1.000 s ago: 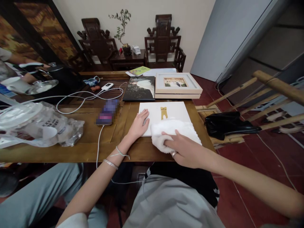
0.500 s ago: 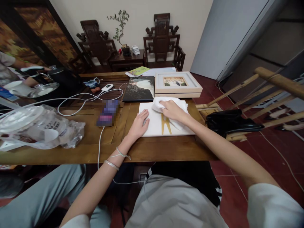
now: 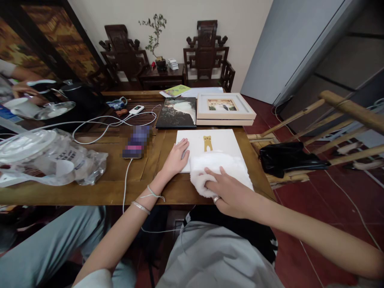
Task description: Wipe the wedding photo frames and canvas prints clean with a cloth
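A white board [image 3: 192, 141] with a gold-brown hardware piece, perhaps a frame hanger [image 3: 207, 143], at its middle lies on the wooden table. My left hand [image 3: 177, 157] rests flat on the board's left edge, fingers stretched out and holding nothing. My right hand [image 3: 229, 192] grips a bunched white cloth [image 3: 216, 164], which covers the near part of the board and hangs slightly past its front edge. The lower part of the board is hidden under the cloth.
Behind the board lie a dark photo panel [image 3: 177, 113] and stacked pale picture frames [image 3: 225, 108]. Leftward are a phone [image 3: 136, 141] on a white cable, a plastic-wrapped container [image 3: 51, 156] and a black kettle [image 3: 79, 100]. A bamboo chair [image 3: 303, 120] holding a black bag [image 3: 292, 157] stands right.
My right hand has pulled the white cloth from the board's far part toward me, uncovering the upper part of the gold-brown piece. My left hand has stayed in place.
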Motion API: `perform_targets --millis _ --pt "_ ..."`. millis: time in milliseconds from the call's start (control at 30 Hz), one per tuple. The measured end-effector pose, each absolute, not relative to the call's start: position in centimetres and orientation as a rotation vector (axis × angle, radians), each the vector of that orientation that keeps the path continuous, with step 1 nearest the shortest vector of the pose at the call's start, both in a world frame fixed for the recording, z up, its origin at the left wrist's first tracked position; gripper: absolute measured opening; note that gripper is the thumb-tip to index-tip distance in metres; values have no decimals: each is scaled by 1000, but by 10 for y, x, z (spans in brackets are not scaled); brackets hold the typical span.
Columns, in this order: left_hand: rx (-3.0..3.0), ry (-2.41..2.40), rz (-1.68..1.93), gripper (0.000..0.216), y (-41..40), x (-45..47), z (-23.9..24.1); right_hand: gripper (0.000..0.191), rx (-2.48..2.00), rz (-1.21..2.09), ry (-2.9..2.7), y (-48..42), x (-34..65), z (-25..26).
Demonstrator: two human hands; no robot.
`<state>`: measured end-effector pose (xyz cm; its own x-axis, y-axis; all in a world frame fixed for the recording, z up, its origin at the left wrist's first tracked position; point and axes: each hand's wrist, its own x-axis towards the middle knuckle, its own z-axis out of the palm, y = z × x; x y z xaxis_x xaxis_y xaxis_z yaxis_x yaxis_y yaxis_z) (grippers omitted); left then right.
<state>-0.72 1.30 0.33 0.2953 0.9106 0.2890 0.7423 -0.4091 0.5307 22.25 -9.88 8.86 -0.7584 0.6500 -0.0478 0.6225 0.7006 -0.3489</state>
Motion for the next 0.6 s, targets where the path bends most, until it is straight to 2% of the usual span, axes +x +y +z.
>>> perform_targets --millis 233,433,600 --pt "2255 1498 818 47 13 -7 4 28 -1308 387 -2597 -22 219 86" --pt "2147 1500 887 46 12 -6 7 42 -1459 223 -2585 33 187 86" --pt "1865 1455 1172 58 11 -11 11 48 -1165 141 -2809 7 162 71"
